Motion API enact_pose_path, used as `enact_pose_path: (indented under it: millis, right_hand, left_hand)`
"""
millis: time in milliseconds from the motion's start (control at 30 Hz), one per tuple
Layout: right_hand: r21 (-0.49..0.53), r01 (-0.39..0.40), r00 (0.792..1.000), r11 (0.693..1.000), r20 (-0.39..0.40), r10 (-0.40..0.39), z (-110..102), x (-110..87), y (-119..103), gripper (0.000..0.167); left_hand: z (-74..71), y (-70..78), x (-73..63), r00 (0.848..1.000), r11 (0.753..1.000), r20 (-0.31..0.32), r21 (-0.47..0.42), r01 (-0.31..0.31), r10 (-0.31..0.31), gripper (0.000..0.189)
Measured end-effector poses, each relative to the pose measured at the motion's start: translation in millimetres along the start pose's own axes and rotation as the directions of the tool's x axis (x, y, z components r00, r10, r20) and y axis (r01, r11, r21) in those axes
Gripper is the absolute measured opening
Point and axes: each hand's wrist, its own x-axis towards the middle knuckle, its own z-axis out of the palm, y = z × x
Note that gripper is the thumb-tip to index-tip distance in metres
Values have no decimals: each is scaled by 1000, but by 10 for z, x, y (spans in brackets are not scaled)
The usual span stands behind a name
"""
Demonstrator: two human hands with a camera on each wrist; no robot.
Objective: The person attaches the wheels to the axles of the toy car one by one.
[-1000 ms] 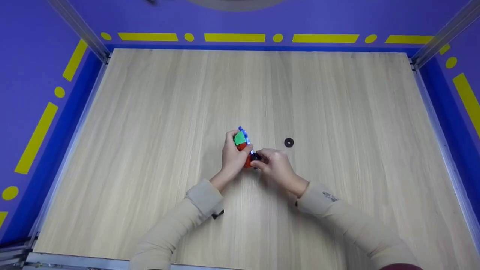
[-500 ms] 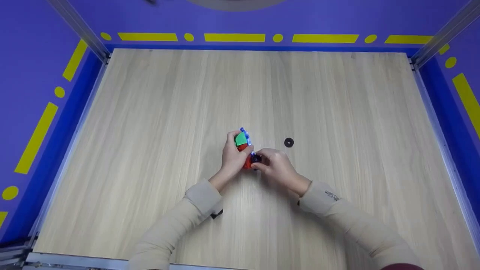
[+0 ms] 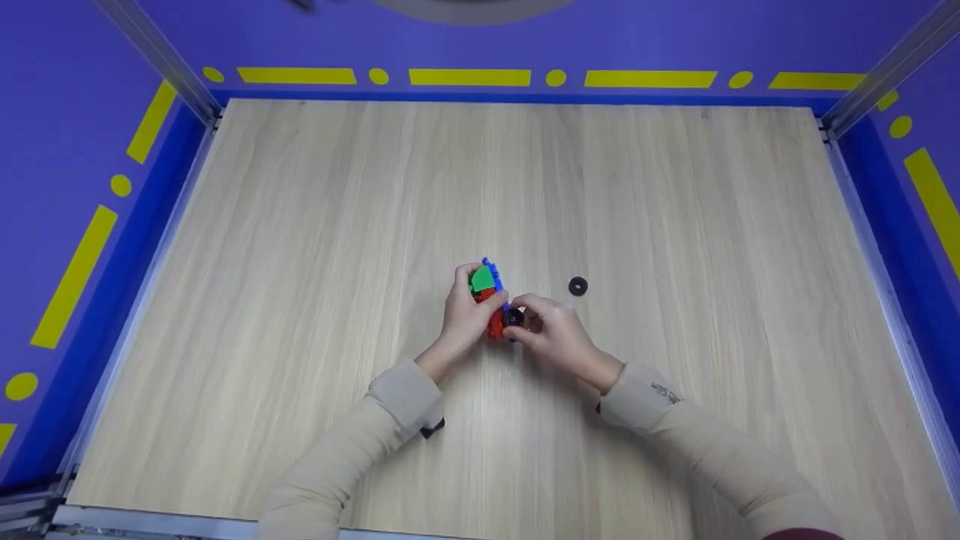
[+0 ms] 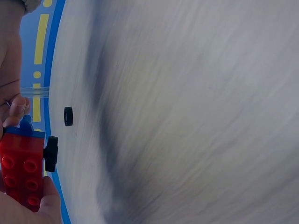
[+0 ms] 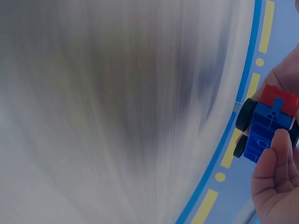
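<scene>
My left hand grips a small toy car built of red, green and blue bricks, thumb across its side. My right hand pinches a black wheel at the car's near right side. The right wrist view shows the blue underside, with fingertips of the right hand against it and two black wheels along the opposite side. In the left wrist view, studs show on the red brick, and another black wheel sticks out beside it.
A loose black tyre lies on the wooden table, right of the hands. A dark piece shows under the left cuff. Blue walls with yellow marks stand at the back and sides.
The toy car and both hands have shifted very slightly right and nearer. The grips look the same, and the loose tyre has stayed put.
</scene>
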Motion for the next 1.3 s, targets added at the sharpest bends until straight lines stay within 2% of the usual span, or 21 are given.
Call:
enact_pose_path:
  millis: [333, 700, 1033, 1300]
  right_hand:
    - [44, -55, 997, 997, 59, 53, -2, -17, 12, 29]
    - [99, -109, 992, 989, 81, 101, -1, -19, 21, 30]
    - [114, -99, 993, 988, 76, 91, -5, -28, 5, 28]
    - [113, -53, 997, 992, 68, 46, 5, -24, 9, 27]
  left_hand:
    - [-2, -43, 20, 1000, 1000, 1, 5, 20, -20, 52]
    - [-17, -54, 23, 999, 999, 32, -15, 35, -35, 54]
    - [-31, -53, 20, 999, 999, 47, -35, 22, -20, 51]
    - [-27, -68, 27, 999, 999, 44, -52, 15, -13, 51]
